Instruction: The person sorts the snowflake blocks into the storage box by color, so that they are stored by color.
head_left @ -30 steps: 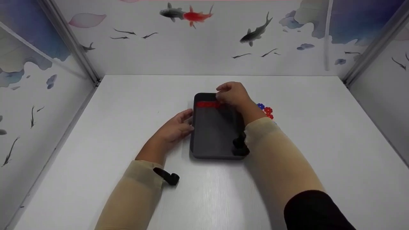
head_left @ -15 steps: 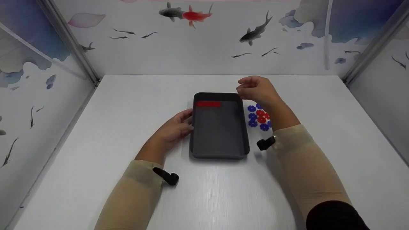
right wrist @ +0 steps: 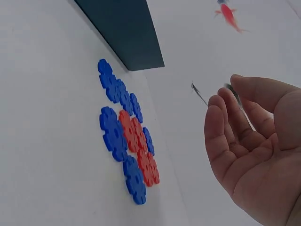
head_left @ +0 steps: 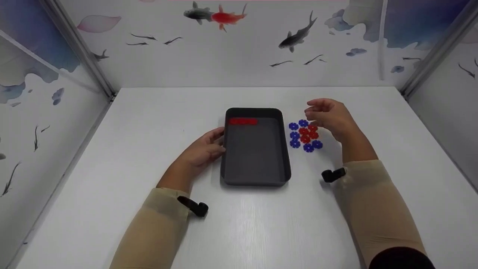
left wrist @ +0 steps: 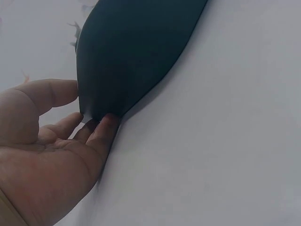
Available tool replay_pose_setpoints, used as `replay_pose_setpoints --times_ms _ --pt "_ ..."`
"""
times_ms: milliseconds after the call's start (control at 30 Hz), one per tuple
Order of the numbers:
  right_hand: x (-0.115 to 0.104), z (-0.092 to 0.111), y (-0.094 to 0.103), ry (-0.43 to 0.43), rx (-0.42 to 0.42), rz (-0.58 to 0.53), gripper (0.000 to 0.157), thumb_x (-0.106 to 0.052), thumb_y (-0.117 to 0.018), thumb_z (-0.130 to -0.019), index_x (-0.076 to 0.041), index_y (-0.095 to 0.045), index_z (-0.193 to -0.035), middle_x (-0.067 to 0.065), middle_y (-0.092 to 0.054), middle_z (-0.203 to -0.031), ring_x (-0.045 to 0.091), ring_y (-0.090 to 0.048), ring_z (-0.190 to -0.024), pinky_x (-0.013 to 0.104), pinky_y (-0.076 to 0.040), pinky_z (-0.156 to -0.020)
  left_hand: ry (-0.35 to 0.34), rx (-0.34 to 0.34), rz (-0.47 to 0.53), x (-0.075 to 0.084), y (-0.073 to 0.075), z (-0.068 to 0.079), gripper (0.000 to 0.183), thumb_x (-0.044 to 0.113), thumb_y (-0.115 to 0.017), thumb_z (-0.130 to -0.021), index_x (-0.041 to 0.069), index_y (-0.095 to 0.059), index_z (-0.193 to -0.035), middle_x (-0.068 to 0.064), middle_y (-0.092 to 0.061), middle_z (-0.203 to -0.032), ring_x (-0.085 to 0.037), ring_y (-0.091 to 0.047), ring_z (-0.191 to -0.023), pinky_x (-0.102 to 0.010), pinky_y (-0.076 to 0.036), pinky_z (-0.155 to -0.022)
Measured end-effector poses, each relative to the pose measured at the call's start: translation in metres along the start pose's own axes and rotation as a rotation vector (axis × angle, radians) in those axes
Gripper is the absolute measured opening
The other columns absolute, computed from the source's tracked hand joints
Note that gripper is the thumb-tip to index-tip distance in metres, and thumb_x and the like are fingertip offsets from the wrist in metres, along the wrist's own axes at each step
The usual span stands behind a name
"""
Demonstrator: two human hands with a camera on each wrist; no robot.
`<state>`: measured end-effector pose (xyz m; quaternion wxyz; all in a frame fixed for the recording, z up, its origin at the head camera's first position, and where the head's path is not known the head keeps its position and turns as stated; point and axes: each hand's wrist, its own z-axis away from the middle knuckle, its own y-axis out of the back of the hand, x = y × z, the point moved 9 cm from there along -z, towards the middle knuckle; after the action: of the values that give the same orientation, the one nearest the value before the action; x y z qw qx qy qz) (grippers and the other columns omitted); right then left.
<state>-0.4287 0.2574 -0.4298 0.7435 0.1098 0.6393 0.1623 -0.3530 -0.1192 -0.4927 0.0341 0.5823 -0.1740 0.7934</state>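
A dark grey rectangular tray (head_left: 257, 157) lies on the table. A row of red pieces (head_left: 242, 121) is in its far left corner. My left hand (head_left: 203, 149) touches the tray's left wall with thumb and fingertips; the left wrist view shows these fingers against the dark wall (left wrist: 127, 52). To the right of the tray, several flower-shaped plastic discs lie in a cluster, blue discs (head_left: 294, 135) around red discs (head_left: 305, 139). Above the cluster's far right side hovers my right hand (head_left: 330, 117), fingers loosely bent, nothing between them in the right wrist view.
The white table (head_left: 239, 224) is bounded at the back by a wall (head_left: 239, 56) printed with fish, and by side panels left and right. A small black device (head_left: 199, 209) sticks out from the left wrist, another black device (head_left: 332, 175) from the right.
My right hand has moved from over the tray's far right corner rightward to the disc cluster, uncovering more of the discs. The left hand stays at the tray wall.
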Motion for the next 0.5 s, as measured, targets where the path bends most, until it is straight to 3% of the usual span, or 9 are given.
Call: replay_pose_setpoints --times_ms 300,500 --pt "0.040 -0.008 0.013 -0.091 0.064 0.023 0.053 -0.036 -0.075 -0.101 -0.021 -0.060 -0.149 0.005 -0.065 -0.141 0.023 -0.066 -0.129 0.037 -0.057 -0.111 0.008 0.001 -0.013 -0.001 0.001 0.000 0.080 -0.011 -0.061 -0.093 0.014 -0.038 -0.166 -0.004 -0.037 -0.174 -0.020 -0.047 -0.154 -0.036 -0.047 -0.117" --pt "0.057 -0.011 0.021 -0.121 0.038 0.120 0.054 -0.038 -0.073 -0.102 -0.023 -0.057 -0.151 0.006 -0.062 -0.147 0.024 -0.063 -0.127 0.036 -0.055 -0.111 0.005 -0.002 0.003 0.000 -0.001 0.000 0.080 -0.013 -0.059 -0.094 0.013 -0.037 -0.166 -0.005 -0.038 -0.174 -0.020 -0.046 -0.156 -0.037 -0.046 -0.120"
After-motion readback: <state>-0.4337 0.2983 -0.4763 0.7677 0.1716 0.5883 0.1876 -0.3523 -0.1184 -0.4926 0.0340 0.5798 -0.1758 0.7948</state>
